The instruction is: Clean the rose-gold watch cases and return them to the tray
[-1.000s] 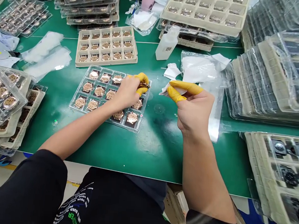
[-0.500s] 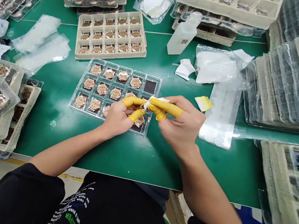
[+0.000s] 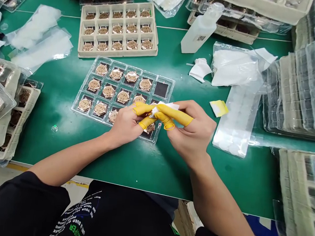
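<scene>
– Holding what, in the left hand [image 3: 126, 123]?
– Pinching a watch [image 3: 148, 114], mostly hidden by yellow caps [image 3: 176, 114] on thumb and finger
– And with the right hand [image 3: 192, 123]?
– Gripping a white cloth [image 3: 171, 105], all scrunched up between yellow caps too, with a bit out at the back
– Close together or far apart?
– Close, nearly tip to tip, with cloth and watch in between; too covered up to tell much more
– Over what?
– Over the front right part of a clear tray [image 3: 92, 118], with rows of gold watches [image 3: 123, 96] inside, and a dark pad [image 3: 161, 90] showing in the back right box
– And behind that?
– Just behind, a cream tray [image 3: 118, 55], with three rows of gold watches too
– And to the right?
– On the green table [image 3: 166, 183], a bottle [image 3: 198, 34], then crumpled paper [image 3: 200, 69], a bag [image 3: 229, 67] of white sheets, and a yellow and white scrap [image 3: 219, 108] by a long clear strip [image 3: 234, 123]
– And along the sides?
– Piles of trays [image 3: 301, 94], left and right, with flat packs [image 3: 41, 22] near the left ones
</scene>
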